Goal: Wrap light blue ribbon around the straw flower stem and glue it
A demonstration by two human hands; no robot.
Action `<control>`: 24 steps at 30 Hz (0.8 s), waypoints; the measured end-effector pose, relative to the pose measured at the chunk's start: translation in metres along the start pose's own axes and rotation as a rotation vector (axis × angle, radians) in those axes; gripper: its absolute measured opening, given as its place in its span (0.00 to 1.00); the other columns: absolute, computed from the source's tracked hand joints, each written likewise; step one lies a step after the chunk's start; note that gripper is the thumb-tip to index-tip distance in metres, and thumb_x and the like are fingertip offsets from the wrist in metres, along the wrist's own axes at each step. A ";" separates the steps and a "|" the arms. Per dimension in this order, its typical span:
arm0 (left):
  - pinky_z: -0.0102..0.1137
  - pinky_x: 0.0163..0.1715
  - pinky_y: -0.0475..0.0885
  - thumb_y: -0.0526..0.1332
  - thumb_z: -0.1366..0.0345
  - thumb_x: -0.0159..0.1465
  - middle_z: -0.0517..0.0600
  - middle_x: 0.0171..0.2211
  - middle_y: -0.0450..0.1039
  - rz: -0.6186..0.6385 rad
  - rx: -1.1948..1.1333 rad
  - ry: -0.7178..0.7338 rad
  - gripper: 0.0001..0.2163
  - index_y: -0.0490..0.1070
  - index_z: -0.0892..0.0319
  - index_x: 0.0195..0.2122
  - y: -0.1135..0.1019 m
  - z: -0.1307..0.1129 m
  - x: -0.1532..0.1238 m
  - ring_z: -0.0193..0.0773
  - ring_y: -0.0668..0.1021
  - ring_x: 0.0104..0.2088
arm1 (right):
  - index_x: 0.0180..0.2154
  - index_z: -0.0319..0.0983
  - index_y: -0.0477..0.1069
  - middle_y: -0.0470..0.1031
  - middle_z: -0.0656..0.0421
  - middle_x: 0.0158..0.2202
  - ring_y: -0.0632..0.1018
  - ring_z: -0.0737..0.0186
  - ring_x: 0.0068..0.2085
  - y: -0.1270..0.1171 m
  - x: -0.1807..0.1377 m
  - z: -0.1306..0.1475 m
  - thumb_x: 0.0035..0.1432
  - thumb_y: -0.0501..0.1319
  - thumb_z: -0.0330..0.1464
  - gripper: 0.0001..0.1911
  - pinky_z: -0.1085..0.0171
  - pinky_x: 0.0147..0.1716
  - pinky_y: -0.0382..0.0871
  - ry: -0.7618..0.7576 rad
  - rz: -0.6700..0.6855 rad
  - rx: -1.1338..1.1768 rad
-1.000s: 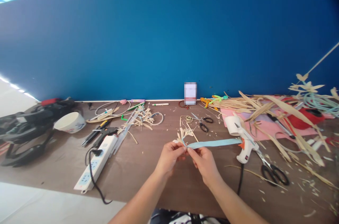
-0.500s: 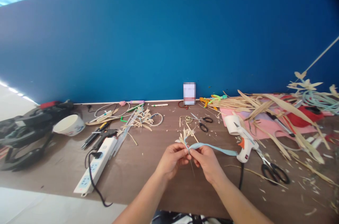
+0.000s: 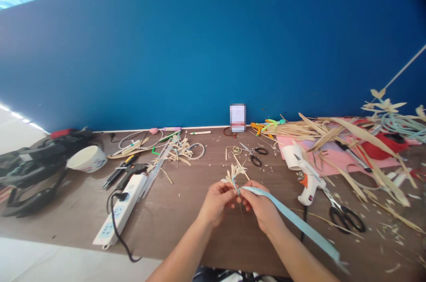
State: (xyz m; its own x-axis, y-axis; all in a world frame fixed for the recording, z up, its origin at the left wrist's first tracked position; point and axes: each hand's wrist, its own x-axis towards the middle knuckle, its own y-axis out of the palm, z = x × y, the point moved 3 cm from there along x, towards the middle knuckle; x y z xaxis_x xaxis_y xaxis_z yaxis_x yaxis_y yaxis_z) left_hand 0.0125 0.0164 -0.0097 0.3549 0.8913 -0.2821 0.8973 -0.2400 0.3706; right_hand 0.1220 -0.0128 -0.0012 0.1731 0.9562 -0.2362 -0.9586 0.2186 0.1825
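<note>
Pinched between the fingertips of my left hand (image 3: 216,202) is the stem of a small cream flower (image 3: 236,172), its pale petals pointing up and away from me. A thin wire-like end hangs below the fingers. My right hand (image 3: 258,204) grips a light blue ribbon (image 3: 296,216) close to that stem, and the two hands nearly touch. From the right fingers the ribbon runs over the hand and down to the right, its tail blurred. Blue wrapping shows on the stem just under the petals; the exact contact point is hidden by the fingers.
A white glue gun (image 3: 310,184) and black-handled scissors (image 3: 346,217) lie to the right, beside husk strips (image 3: 319,131) on pink paper. Smaller scissors (image 3: 255,156) lie ahead. Leftward are a power strip (image 3: 121,211), a dark glue gun (image 3: 131,174) and a white bowl (image 3: 87,159).
The ribbon's free end has swung from beside the white glue gun down toward the lower right. Both hands stay nearly in place, still gripping flower and ribbon.
</note>
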 end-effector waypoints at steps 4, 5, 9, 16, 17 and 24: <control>0.20 0.14 0.60 0.62 0.71 0.46 0.45 0.17 0.67 -0.040 0.114 0.071 0.04 0.68 0.64 0.24 0.000 0.000 -0.001 0.29 0.70 0.19 | 0.19 0.38 0.62 0.66 0.64 0.15 0.65 0.69 0.19 0.000 0.001 -0.005 0.42 0.60 0.36 0.10 0.71 0.16 0.56 -0.023 -0.015 -0.009; 0.21 0.14 0.60 0.61 0.71 0.46 0.45 0.16 0.67 -0.056 0.146 0.085 0.03 0.68 0.64 0.23 -0.001 0.000 0.000 0.29 0.69 0.19 | 0.19 0.38 0.62 0.66 0.64 0.15 0.65 0.68 0.19 0.000 0.001 -0.007 0.43 0.60 0.36 0.10 0.70 0.17 0.57 -0.026 -0.015 -0.016; 0.22 0.15 0.61 0.59 0.72 0.46 0.43 0.16 0.65 -0.128 0.256 0.153 0.02 0.66 0.63 0.21 -0.003 0.002 0.001 0.28 0.66 0.17 | 0.20 0.39 0.62 0.63 0.65 0.15 0.64 0.69 0.20 -0.001 0.001 -0.013 0.44 0.59 0.34 0.08 0.70 0.18 0.58 -0.071 -0.013 -0.070; 0.22 0.18 0.60 0.57 0.74 0.45 0.43 0.16 0.64 -0.162 0.343 0.230 0.01 0.66 0.63 0.19 0.002 0.000 0.000 0.27 0.65 0.17 | 0.18 0.38 0.62 0.63 0.64 0.17 0.64 0.67 0.21 -0.001 -0.002 -0.006 0.46 0.58 0.35 0.10 0.68 0.22 0.58 -0.255 0.007 -0.176; 0.22 0.19 0.61 0.57 0.74 0.45 0.44 0.16 0.64 -0.167 0.347 0.240 0.01 0.66 0.63 0.19 0.002 0.000 -0.001 0.27 0.65 0.18 | 0.19 0.38 0.62 0.64 0.64 0.17 0.65 0.67 0.21 -0.002 -0.002 -0.006 0.47 0.58 0.35 0.10 0.68 0.22 0.58 -0.260 0.012 -0.184; 0.23 0.20 0.61 0.57 0.74 0.45 0.44 0.17 0.65 -0.171 0.284 0.225 0.01 0.66 0.64 0.20 0.000 0.005 0.003 0.28 0.66 0.18 | 0.22 0.39 0.62 0.65 0.61 0.20 0.67 0.64 0.25 -0.002 -0.003 -0.007 0.50 0.56 0.37 0.10 0.67 0.26 0.61 -0.309 0.057 -0.280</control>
State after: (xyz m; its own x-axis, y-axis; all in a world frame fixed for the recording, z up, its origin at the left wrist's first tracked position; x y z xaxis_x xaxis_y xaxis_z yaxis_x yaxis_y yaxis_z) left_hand 0.0146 0.0171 -0.0148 0.1557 0.9821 -0.1064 0.9865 -0.1492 0.0669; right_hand 0.1214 -0.0175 -0.0077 0.1367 0.9880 0.0715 -0.9857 0.1429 -0.0891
